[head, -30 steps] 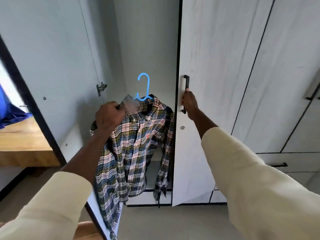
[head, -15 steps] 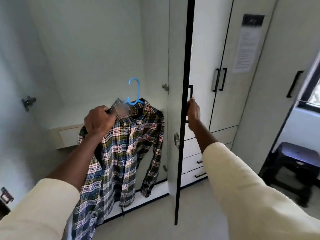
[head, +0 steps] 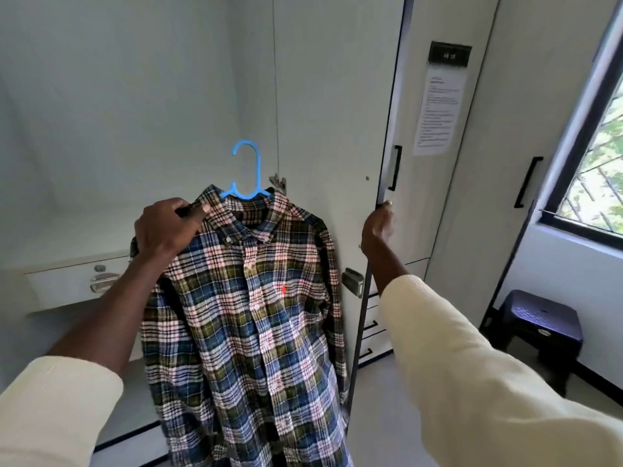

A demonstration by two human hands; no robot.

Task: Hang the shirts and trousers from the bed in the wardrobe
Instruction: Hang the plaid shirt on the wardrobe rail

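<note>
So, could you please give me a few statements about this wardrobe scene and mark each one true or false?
1. The plaid shirt is on a blue hanger. True.
2. The left hand grips the shirt at its shoulder. True.
3. The hanger's hook is already over a rail. False: the hook stands free in the air, and no rail is in view.
4. The right hand rests on the purple stool. False: it holds the edge of the open wardrobe door.
5. A printed sheet of paper is stuck on a wardrobe door. True.
6. The window is to the left of the wardrobe. False: it is at the right.
</note>
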